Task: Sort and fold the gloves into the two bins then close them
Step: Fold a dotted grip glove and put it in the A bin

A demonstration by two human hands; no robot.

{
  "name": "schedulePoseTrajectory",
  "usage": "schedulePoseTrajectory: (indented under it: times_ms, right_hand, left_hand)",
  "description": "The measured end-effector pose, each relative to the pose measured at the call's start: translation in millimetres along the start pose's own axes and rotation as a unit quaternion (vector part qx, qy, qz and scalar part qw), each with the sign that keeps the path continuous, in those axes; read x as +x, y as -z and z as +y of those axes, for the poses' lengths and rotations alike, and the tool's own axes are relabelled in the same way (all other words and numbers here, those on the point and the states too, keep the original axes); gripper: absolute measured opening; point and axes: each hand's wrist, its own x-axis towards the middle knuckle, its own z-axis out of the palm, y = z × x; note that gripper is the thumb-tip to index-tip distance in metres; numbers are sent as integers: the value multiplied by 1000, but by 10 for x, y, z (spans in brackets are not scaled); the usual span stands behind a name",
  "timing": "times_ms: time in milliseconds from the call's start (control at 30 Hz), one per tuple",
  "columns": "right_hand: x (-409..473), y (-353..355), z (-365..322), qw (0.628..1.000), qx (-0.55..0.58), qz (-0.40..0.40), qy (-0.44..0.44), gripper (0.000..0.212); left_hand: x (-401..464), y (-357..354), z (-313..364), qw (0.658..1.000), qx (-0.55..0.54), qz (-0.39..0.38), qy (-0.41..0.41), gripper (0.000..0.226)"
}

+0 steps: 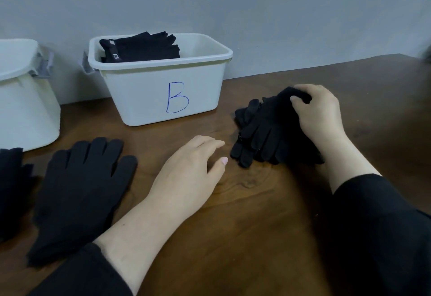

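Brown wooden table (256,202) against a grey wall (256,4) carries the open bin marked B (161,90) — folded black gloves (142,47) inside — and a lidded white bin (25,99) at far left. Right hand (319,113) pinches a pile of black gloves (263,130); left hand (186,179) rests relaxed, fingers loose, holding nothing. One flat black glove (79,193) lies left of it — another glove (11,186) at the edge.

Left of the left hand (191,174), the frame edge cuts off a white bin (25,99) and a black glove (10,190), while the right hand (319,113) hides part of the glove bundle (263,130) it grips.
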Motion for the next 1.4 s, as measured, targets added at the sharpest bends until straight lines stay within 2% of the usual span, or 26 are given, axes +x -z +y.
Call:
schedulePoseTrajectory:
  times_ms: [67,133,233,333,400,433,500,533,633,700,733,767,867,967,1033,1133,1233,1267,1333,1400]
  right_hand:
    - [-70,119,-159,996,89,11,21,24]
    - [-182,239,-352,985,168,-18,38,18]
    - [-354,336,-620,964,223,-121,81,17]
    - [-514,328,-858,933,242,-241,117,26]
    - [-613,306,-970,914,252,-284,140,30]
    - [-664,292,-1014,909,257,-293,148,31]
    - [-742,245,-1077,914,238,-287,162,31]
    - [-773,217,-1098,919,226,-279,162,31]
    - [-866,124,-1193,940,226,-215,139,28]
    - [-922,125,-1285,958,218,-133,127,17]
    - [-959,175,-1357,964,212,-104,120,9]
    - [-993,222,-1417,968,202,-94,112,9]
    - [-1122,320,-1620,963,183,-177,89,35]
    - [-1320,295,-1862,930,229,-285,44,36]
    - [-1411,282,-1971,912,257,-320,12,33]
    - [-1423,311,-2036,914,247,-322,17,39]
    - [-1342,339,-2069,938,182,-292,53,32]
    - [-1312,355,-2081,945,160,-278,64,31]
    - [-1186,384,-2098,951,131,-265,86,32]
    - [-1042,453,-2129,949,115,-277,100,28]
  left_hand:
    - [-15,20,4,1000,-19,12,5,44]
    - [-26,41,15,998,-49,36,14,48]
    - [-25,74,51,990,-113,80,31,58]
    - [-40,112,91,976,-182,111,48,65]
    - [-77,119,102,970,-205,123,51,55]
    - [-97,116,91,966,-214,138,45,43]
    - [-144,151,92,961,-208,178,29,15]
    - [-175,177,97,959,-207,194,25,13]
    - [-297,298,107,938,-268,215,52,25]
    - [-361,341,73,920,-305,234,74,29]
    - [-395,367,50,912,-316,248,81,30]
    - [-429,392,28,905,-323,263,87,30]
    - [-526,467,30,891,-328,298,100,22]
    - [-621,494,60,891,-331,299,80,12]
    - [-673,486,73,905,-331,259,62,20]
    - [-743,483,53,944,-261,199,4,39]
    - [-846,521,24,964,-208,156,-63,42]
    - [-886,546,-6,964,-192,168,-74,40]
    - [-971,640,-112,953,-171,238,-69,36]
    - [-1060,776,-295,944,-130,300,-55,32]
